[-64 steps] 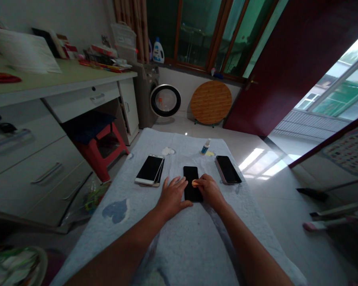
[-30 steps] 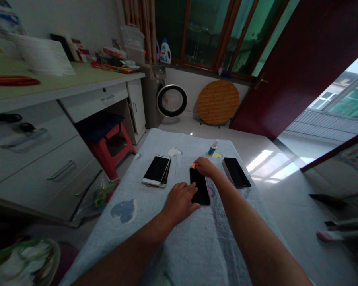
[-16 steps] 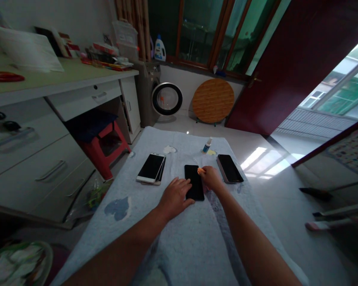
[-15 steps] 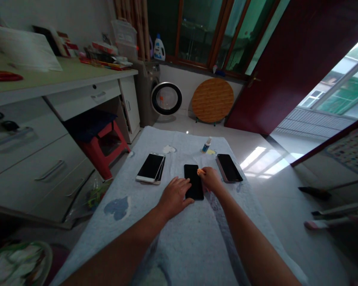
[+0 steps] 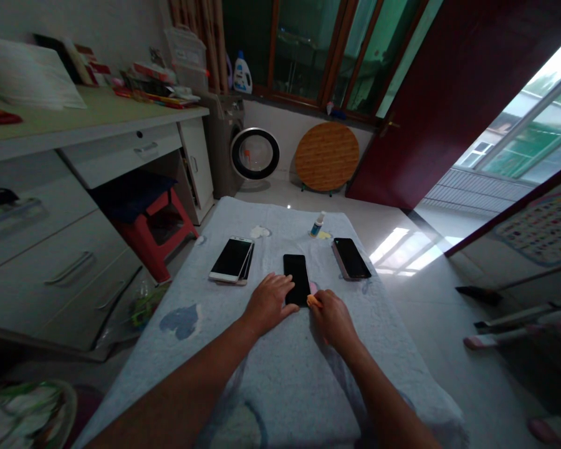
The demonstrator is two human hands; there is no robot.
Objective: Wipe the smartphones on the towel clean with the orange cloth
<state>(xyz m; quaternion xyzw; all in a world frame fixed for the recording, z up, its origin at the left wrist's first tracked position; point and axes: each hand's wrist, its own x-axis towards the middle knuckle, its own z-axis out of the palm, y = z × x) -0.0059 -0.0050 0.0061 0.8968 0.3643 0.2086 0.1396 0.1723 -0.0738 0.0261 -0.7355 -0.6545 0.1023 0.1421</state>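
A black smartphone [image 5: 297, 277] lies flat, screen up, on the cloth-covered table in front of me. My left hand [image 5: 267, 302] rests at its left side, fingers spread, fingertips on its left edge and thumb by the bottom corner. Pinched in my right hand [image 5: 333, 317] is a small orange cloth [image 5: 313, 301], which touches the phone's lower right edge. Two stacked phones lie to the left, a white-framed phone [image 5: 232, 259] on top. Another dark phone [image 5: 351, 258], apparently also stacked, is at the right. Behind stands a small spray bottle [image 5: 317, 224].
A pale blue patterned cloth [image 5: 262, 386] covers the table. Left of it stand a red stool [image 5: 163, 231] and a white desk [image 5: 135, 140]. Farther back are a washing machine with its door [image 5: 255, 154] swung out and a round wooden board [image 5: 327, 156] leaning on the wall.
My right hand has slid the orange cloth down along the phone's right side, from near the top to the lower corner. The left hand keeps its place on the phone. The view has shifted slightly.
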